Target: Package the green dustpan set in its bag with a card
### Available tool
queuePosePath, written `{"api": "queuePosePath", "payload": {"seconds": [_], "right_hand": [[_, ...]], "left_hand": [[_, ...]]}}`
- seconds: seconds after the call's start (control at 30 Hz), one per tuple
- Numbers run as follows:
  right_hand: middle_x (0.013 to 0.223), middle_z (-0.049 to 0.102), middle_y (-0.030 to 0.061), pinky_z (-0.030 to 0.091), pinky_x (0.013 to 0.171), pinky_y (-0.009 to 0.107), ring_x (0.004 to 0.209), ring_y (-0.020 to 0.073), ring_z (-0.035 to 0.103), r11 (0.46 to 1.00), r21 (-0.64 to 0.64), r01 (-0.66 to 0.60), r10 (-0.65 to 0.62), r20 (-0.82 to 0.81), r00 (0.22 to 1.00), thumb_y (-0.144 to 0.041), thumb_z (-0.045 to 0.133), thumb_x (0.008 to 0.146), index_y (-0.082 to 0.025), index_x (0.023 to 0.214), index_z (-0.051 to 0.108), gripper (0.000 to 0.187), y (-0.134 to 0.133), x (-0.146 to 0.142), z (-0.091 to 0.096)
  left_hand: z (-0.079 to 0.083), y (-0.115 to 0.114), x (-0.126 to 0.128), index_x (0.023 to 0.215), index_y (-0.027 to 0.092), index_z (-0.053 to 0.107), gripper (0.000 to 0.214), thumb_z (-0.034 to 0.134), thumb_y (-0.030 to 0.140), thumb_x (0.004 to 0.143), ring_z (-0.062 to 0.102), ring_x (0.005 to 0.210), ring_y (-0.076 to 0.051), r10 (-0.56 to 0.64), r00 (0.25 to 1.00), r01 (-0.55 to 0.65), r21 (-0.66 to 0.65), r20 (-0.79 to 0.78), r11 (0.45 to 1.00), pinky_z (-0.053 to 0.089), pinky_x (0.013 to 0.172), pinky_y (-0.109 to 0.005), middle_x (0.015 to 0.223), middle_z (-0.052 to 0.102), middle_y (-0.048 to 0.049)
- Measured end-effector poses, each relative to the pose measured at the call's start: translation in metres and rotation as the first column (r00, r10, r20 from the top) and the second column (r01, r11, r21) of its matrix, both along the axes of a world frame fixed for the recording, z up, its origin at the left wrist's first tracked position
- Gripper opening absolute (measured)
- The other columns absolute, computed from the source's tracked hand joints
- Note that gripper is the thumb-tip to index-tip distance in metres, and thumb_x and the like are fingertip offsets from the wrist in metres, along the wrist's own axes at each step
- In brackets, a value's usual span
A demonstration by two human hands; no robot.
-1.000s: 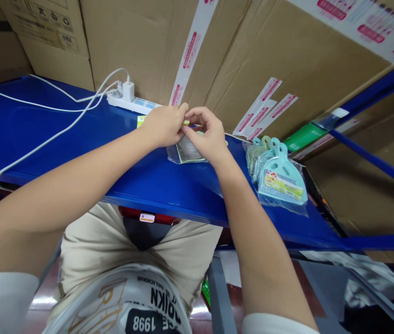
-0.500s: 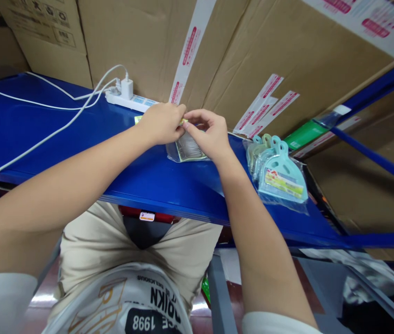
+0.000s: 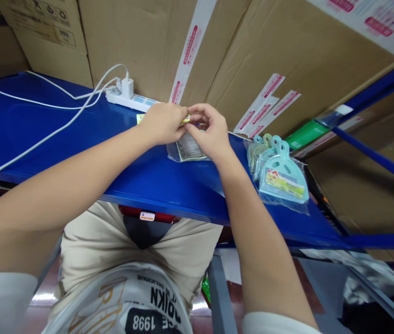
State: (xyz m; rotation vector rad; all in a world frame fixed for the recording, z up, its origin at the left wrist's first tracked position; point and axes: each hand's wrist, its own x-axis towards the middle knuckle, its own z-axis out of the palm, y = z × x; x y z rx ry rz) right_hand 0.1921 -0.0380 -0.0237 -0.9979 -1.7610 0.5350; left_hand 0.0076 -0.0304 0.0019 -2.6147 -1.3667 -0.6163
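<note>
Pinching a yellow-green strip [image 3: 186, 119] near one end with the fingers of the left hand [image 3: 164, 124]. Note a second yellow-green patch at the far side of that hand; cannot tell whether joined to the first. Bending thumb and forefinger of the right hand [image 3: 213, 134] towards the same end; cannot tell whether pressed onto the strip or only beside it. Note a clear-wrapped packet [image 3: 190, 149] on the blue tabletop [image 3: 44, 139], directly below the hands, partly covered by the right hand, with pale ridges inside.

Recorded well to the right: a stack of wrapped dustpans [image 3: 282, 164], mostly light blue, overlapping, with a printed label on the front one. Logged behind these, leaning: a green-labelled bottle [image 3: 310, 133] with a white cap. Logged left of the hands: a white power strip [image 3: 129, 100] bearing a plugged-in charger [image 3: 127, 88], plus white cables [image 3: 61, 128]. Noted along the back: taped cardboard boxes [image 3: 137, 46].
</note>
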Motion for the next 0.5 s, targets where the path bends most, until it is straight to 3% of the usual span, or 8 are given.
{"api": "queuePosePath", "payload": {"seconds": [0.13, 0.37, 0.5], "right_hand": [[0.105, 0.077, 0.0014, 0.062, 0.104, 0.049, 0.120, 0.0277, 0.073, 1.000, -0.005, 0.018, -0.018, -0.010, 1.000, -0.023, 0.086, 0.082, -0.030, 0.113, 0.070, 0.036, -0.0018, -0.0020, -0.0003], [0.107, 0.075, 0.0018, 0.063, 0.095, 0.042, 0.122, 0.0273, 0.073, 0.999, -0.049, -0.017, 0.013, -0.079, 0.997, -0.046, 0.095, 0.081, -0.031, 0.112, 0.068, 0.043, -0.0010, -0.0036, 0.0008], [0.101, 0.076, 0.0012, 0.064, 0.097, 0.043, 0.115, 0.0258, 0.075, 0.998, -0.057, -0.016, 0.011, -0.091, 0.996, -0.047, 0.093, 0.083, -0.030, 0.108, 0.068, 0.039, 0.0027, -0.0027, -0.0008]], "left_hand": [[0.0017, -0.0025, -0.0007, 0.137, 0.019, 0.074, 0.042, 0.054, 0.030, 0.101, 0.074, 0.124, -0.037, -0.010, 1.000, 0.010, 0.020, -0.023, 1.000, 0.055, 0.104, -0.045, 0.121, 0.080, -0.0140], [-0.0020, 0.0009, -0.0024, 0.136, 0.022, 0.074, 0.041, 0.051, 0.030, 0.102, 0.075, 0.120, -0.034, -0.041, 0.999, 0.042, 0.069, -0.011, 0.997, 0.055, 0.100, -0.042, 0.112, 0.079, -0.0104], [-0.0020, -0.0014, -0.0009, 0.136, 0.023, 0.075, 0.041, 0.054, 0.030, 0.101, 0.075, 0.120, -0.035, -0.057, 0.998, 0.058, 0.064, -0.018, 0.996, 0.054, 0.101, -0.043, 0.113, 0.079, -0.0106]]}}
